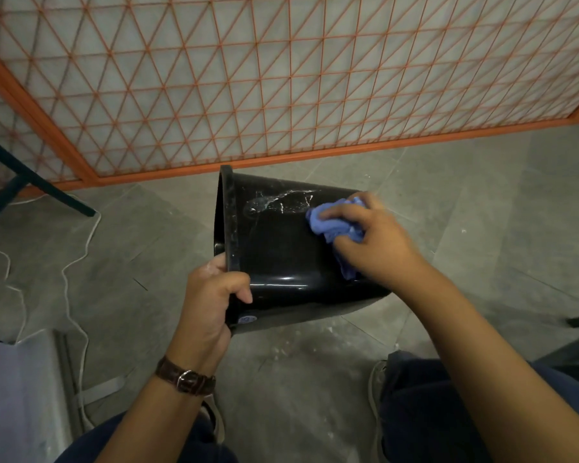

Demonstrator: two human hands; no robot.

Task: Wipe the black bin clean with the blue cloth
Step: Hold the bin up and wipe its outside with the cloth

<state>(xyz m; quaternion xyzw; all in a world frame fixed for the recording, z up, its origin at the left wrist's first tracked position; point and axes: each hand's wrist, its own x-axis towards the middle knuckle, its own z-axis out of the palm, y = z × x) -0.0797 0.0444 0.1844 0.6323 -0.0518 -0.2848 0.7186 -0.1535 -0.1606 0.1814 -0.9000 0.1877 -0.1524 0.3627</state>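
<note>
Black bin point(281, 255): held on its side above the grey tiled floor point(465, 195), open mouth turned to the left, base to the right; glossy outer wall faces up toward the camera.
Bin surface: whitish smears and streaks point(274, 202) on the upper part of the wall, between the rim and the cloth; a small round label point(247, 319) sits near the rim at the lower edge, its print too small to read.
Left hand point(211, 305): fingers curled shut around the bin's rim at the lower left, thumb on the outer wall, the other fingertips hooked over the lip and, as far as the angle lets me judge, inside the mouth. A brown leather-strap watch point(186, 379) is on this wrist.
Blue cloth point(335, 225): bunched into a wad and pressed on the bin's outer wall near the base end, just right of the smears.
Right hand point(371, 242): palm down over the cloth, fingers folded onto it and holding it against the bin.
Backdrop: an orange-framed panel with a diamond wire lattice point(281, 78) stands on the floor behind the bin.
Floor left: a thin white cord point(77, 262) trails across the tiles; dark metal furniture legs point(30, 182) stand at the far left.
Lower frame: the person's knees in dark blue trousers point(422, 412), a shoe point(376, 379) beside the right knee.
</note>
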